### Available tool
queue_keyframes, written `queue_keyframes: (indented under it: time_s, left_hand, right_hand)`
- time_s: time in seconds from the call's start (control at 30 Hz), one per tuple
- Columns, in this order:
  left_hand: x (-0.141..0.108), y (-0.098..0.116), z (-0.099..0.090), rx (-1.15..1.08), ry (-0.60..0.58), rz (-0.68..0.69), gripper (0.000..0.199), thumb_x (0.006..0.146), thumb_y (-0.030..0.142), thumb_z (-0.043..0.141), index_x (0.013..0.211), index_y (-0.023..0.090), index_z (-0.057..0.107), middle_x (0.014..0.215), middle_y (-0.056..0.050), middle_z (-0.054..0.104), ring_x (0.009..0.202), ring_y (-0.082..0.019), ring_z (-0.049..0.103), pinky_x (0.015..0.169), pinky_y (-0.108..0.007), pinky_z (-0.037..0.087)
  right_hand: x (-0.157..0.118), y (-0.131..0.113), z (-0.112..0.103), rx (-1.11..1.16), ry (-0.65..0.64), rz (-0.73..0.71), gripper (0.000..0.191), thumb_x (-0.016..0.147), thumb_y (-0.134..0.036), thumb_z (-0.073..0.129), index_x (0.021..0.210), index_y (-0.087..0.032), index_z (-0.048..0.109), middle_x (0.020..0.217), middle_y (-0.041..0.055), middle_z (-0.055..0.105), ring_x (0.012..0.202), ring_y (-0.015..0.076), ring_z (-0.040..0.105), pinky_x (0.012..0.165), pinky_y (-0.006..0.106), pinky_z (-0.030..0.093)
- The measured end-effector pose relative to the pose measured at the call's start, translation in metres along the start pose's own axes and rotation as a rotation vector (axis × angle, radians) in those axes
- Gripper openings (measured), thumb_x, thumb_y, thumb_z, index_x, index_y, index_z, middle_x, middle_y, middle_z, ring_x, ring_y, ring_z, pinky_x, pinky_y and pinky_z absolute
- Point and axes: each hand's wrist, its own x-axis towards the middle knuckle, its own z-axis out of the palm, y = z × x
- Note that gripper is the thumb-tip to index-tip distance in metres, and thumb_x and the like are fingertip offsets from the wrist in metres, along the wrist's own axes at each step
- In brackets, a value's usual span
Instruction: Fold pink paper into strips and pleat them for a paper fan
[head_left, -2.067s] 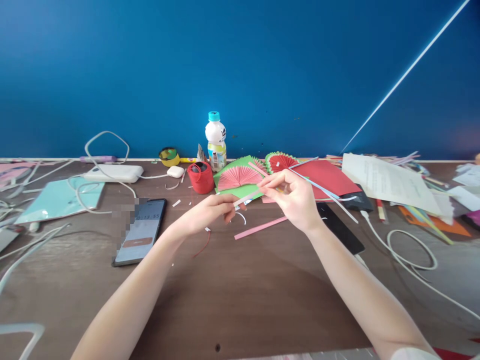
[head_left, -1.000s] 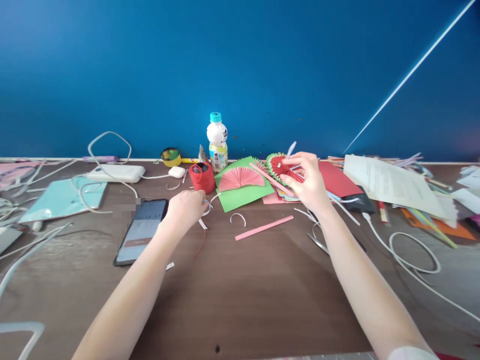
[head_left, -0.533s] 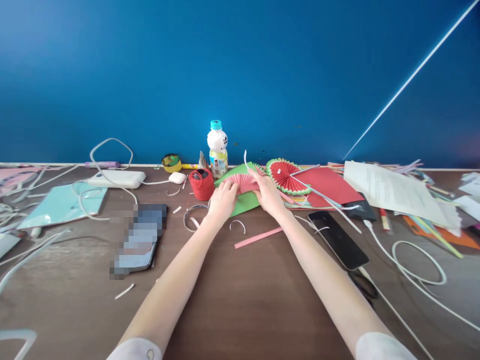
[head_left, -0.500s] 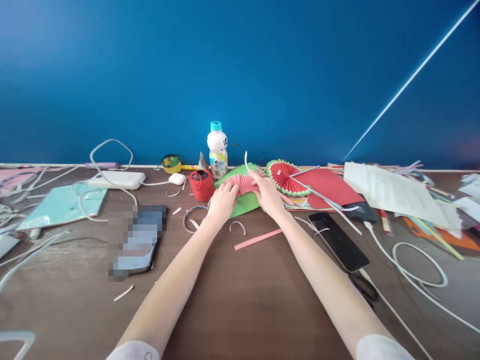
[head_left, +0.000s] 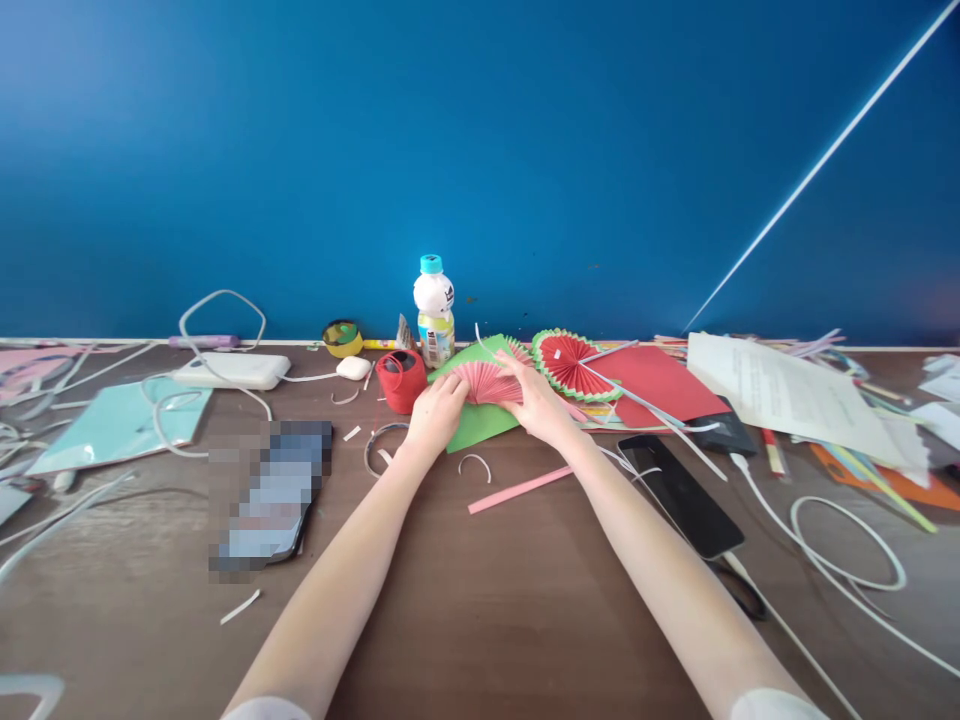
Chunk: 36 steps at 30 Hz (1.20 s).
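A pink pleated paper fan (head_left: 487, 383) is spread over a sheet of green paper (head_left: 480, 428). At its left end my left hand (head_left: 437, 412) has its fingers closed on the pleats. My right hand (head_left: 536, 398) grips the fan's right side, with fingers bent over it. A thin white strip rises beside the right fingertips; whether they hold it is unclear. Right of my hands lies a red pleated fan with a green zigzag edge (head_left: 570, 366), and thin sticks lie across it. A pink strip (head_left: 517, 490) lies on the table below my right hand.
A bottle (head_left: 435, 318) and a red roll (head_left: 401, 380) stand left of the green paper. One phone (head_left: 274, 495) lies left, another (head_left: 679, 495) right. Red paper (head_left: 660, 380), a printed sheet (head_left: 795, 395), a power bank (head_left: 236, 370) and white cables surround the work area.
My left hand has shifted slightly left along the pink fan, exposing more pleats. The white strip by my right hand has swung left. The whole view has moved slightly.
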Motion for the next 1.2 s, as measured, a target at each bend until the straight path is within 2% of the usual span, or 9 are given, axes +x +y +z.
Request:
queue_keyframes:
  time_s: [0.17, 0.3, 0.47, 0.57, 0.7, 0.87, 1.0, 1.1, 1.2]
  left_hand:
    - [0.000, -0.001, -0.003, -0.033, 0.006, -0.011, 0.027, 0.082, 0.008, 0.032, 0.092, 0.020, 0.053, 0.097, -0.009, 0.057, 0.094, -0.024, 0.049, 0.068, -0.032, 0.044]
    - [-0.002, -0.001, -0.002, -0.081, 0.007, 0.008, 0.032, 0.070, 0.006, 0.044, 0.099, 0.017, 0.052, 0.103, -0.011, 0.053, 0.097, -0.025, 0.047, 0.078, -0.035, 0.044]
    - [-0.002, -0.005, 0.001, -0.164, 0.040, 0.006, 0.035, 0.075, 0.007, 0.041, 0.107, 0.015, 0.052, 0.104, -0.011, 0.051, 0.097, -0.024, 0.045, 0.087, -0.036, 0.042]
    - [0.002, -0.006, -0.004, -0.379, 0.130, -0.005, 0.028, 0.083, 0.015, 0.039, 0.105, 0.018, 0.057, 0.100, -0.008, 0.051, 0.097, -0.021, 0.047, 0.089, -0.034, 0.041]
    - [0.006, 0.004, -0.028, -0.763, 0.246, -0.088, 0.025, 0.084, 0.024, 0.045, 0.103, 0.019, 0.060, 0.099, -0.006, 0.053, 0.098, -0.018, 0.050, 0.089, -0.030, 0.041]
    - [0.005, 0.026, -0.057, -1.228, 0.183, -0.103, 0.028, 0.087, 0.030, 0.041, 0.110, 0.021, 0.053, 0.111, -0.005, 0.057, 0.103, -0.017, 0.052, 0.090, -0.029, 0.040]
    - [0.004, 0.035, -0.059, -1.483, 0.182, -0.118, 0.027, 0.083, 0.033, 0.048, 0.106, 0.020, 0.048, 0.101, -0.004, 0.060, 0.091, -0.014, 0.056, 0.082, -0.027, 0.044]
    - [0.005, 0.034, -0.059, -1.509, 0.204, -0.243, 0.024, 0.083, 0.037, 0.048, 0.099, 0.020, 0.050, 0.087, -0.001, 0.060, 0.076, -0.011, 0.056, 0.071, -0.024, 0.044]
    - [0.004, 0.028, -0.061, -1.497, 0.162, -0.326, 0.025, 0.083, 0.040, 0.048, 0.094, 0.019, 0.054, 0.080, 0.000, 0.061, 0.077, -0.012, 0.056, 0.069, -0.024, 0.042]
  right_hand:
    - [-0.001, 0.001, 0.000, 0.023, -0.042, -0.036, 0.065, 0.082, -0.013, 0.049, 0.139, -0.029, 0.021, 0.135, 0.0095, 0.040, 0.123, 0.0234, 0.043, 0.103, 0.044, 0.034]
    - [-0.001, 0.004, 0.004, 0.001, -0.061, -0.087, 0.068, 0.078, -0.012, 0.055, 0.137, -0.028, 0.025, 0.137, 0.0088, 0.039, 0.132, 0.0252, 0.031, 0.107, 0.046, 0.029]
    - [0.001, 0.004, 0.003, 0.132, 0.013, 0.057, 0.054, 0.081, -0.015, 0.051, 0.130, -0.028, 0.033, 0.120, 0.0102, 0.052, 0.103, 0.0232, 0.056, 0.091, 0.044, 0.044]
    - [0.006, -0.001, -0.004, 0.372, 0.156, 0.170, 0.059, 0.077, -0.021, 0.059, 0.127, -0.028, 0.029, 0.105, 0.0067, 0.057, 0.087, 0.0186, 0.060, 0.080, 0.038, 0.049]
    - [0.014, -0.014, -0.015, 0.749, 0.281, 0.281, 0.066, 0.072, -0.028, 0.066, 0.122, -0.031, 0.024, 0.091, -0.0005, 0.058, 0.074, 0.0131, 0.060, 0.076, 0.033, 0.049]
    - [0.020, -0.036, -0.016, 1.027, 0.296, 0.394, 0.074, 0.062, -0.029, 0.075, 0.116, -0.033, 0.024, 0.086, -0.0037, 0.057, 0.074, 0.0116, 0.059, 0.073, 0.030, 0.049]
    - [0.020, -0.056, -0.008, 1.081, 0.310, 0.443, 0.076, 0.059, -0.031, 0.077, 0.113, -0.033, 0.024, 0.089, -0.0036, 0.054, 0.076, 0.0130, 0.059, 0.071, 0.032, 0.051]
    - [0.019, -0.064, -0.008, 1.013, 0.274, 0.441, 0.072, 0.060, -0.033, 0.076, 0.112, -0.032, 0.025, 0.093, -0.0019, 0.051, 0.074, 0.0132, 0.059, 0.071, 0.033, 0.052]
    - [0.018, -0.062, -0.019, 0.855, 0.271, 0.420, 0.063, 0.063, -0.035, 0.073, 0.110, -0.031, 0.032, 0.104, 0.0013, 0.046, 0.080, 0.0126, 0.058, 0.081, 0.035, 0.050]
